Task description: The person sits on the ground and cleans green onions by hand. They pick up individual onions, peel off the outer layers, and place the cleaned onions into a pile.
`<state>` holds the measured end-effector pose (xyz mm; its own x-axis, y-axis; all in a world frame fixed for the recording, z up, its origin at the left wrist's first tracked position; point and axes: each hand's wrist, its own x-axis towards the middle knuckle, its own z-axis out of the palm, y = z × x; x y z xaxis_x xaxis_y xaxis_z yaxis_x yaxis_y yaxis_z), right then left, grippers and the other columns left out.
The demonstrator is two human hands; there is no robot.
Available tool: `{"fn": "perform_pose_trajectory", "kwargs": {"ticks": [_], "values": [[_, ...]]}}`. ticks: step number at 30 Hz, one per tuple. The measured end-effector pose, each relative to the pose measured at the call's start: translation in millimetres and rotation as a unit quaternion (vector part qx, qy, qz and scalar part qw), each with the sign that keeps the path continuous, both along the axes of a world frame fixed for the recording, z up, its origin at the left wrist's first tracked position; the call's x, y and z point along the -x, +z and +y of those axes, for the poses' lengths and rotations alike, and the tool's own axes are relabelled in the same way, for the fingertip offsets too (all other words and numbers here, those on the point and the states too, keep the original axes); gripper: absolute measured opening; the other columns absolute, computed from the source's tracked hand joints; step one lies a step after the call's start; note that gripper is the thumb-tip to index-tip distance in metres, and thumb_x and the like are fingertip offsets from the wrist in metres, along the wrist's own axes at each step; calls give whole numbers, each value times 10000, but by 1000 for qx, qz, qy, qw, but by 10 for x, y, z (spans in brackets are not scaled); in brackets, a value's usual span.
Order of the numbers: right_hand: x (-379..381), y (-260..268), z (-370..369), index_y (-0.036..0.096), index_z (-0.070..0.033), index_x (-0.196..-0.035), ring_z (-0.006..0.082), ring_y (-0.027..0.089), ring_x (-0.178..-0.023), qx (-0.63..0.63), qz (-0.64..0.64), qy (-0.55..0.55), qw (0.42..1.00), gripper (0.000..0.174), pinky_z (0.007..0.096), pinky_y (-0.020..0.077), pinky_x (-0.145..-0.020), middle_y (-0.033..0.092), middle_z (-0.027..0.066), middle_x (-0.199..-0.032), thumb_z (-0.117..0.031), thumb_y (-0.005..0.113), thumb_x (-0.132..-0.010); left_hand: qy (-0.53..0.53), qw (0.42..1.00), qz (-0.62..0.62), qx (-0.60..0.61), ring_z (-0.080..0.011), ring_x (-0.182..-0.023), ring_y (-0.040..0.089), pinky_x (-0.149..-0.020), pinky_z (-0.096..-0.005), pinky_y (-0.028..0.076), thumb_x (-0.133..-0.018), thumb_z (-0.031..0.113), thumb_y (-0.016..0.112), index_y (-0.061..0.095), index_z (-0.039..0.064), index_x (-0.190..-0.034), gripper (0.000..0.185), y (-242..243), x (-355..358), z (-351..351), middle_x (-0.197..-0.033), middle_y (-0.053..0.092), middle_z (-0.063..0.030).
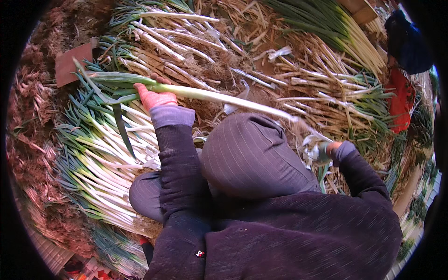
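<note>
My left hand (159,95) grips a long Welsh onion (217,96) near where its green leaves begin. The white shaft slants down to the right, past my raised knee (255,154), and its root end is blurred. A thin, pale strip of outer skin (316,133) stretches from that end to my right hand (326,151), which is closed on it. Greyish-green covering, apparently a glove, shows on the right hand, and loose papery skins (309,147) surround it. Beneath my left forearm lies a broad row of clean white-stemmed onions (108,171), leaves pointing left.
Soil-covered, rooted onions lie in heaps ahead (185,45) and to the right (322,87). A green-leaved bundle (336,31) rests at the upper right near a red cloth or bag (399,101). A brown board (74,64) stands at the left beside dry, rooty heaps (38,105).
</note>
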<state>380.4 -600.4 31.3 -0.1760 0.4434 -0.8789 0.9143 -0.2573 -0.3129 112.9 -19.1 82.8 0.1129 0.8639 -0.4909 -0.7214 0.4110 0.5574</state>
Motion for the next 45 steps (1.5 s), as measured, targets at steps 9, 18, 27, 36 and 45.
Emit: {"fn": "perform_pose_trajectory", "kwargs": {"ticks": [9,18,27,36,45], "values": [[463,858,2786,627,-3,-1209,399,694,-962,-550,-95,-225,799,584,482,554,-837,705,220,-1094,-355,844,-798,27,995,16,96,-245,-815,665,-766,-444,551,-970,626,607,579,194,-1209,495,268,-235,-42,-974,677,-50],[585,698,3172,646,-46,-1171,286,710,-752,-430,148,-188,871,328,401,538,-638,694,130,-817,-303,684,-970,-201,942,-192,-187,-112,-678,509,-663,-313,430,-884,639,698,624,121,-989,534,545,-150,-294,-745,544,48],[808,697,3057,600,-47,-1336,278,668,-1038,-727,-96,-53,678,470,413,556,-831,631,126,-1279,-226,624,-902,22,984,123,128,-186,-531,517,-494,-336,503,-924,643,669,517,173,-940,495,441,-166,-289,-676,480,23],[286,626,2311,740,-83,-1104,313,709,-795,-363,132,-292,875,161,393,579,-751,755,136,-937,-131,665,-970,50,994,70,67,-146,-474,432,-489,-320,455,-931,675,635,526,176,-862,515,449,278,108,-620,486,49],[-79,371,1558,754,-79,-902,386,691,-716,-229,-101,-121,960,256,488,547,-653,684,194,-763,-330,720,-861,29,997,63,-24,-148,-559,463,-575,-323,455,-932,633,670,549,146,-868,507,562,193,134,-672,513,42]]}}
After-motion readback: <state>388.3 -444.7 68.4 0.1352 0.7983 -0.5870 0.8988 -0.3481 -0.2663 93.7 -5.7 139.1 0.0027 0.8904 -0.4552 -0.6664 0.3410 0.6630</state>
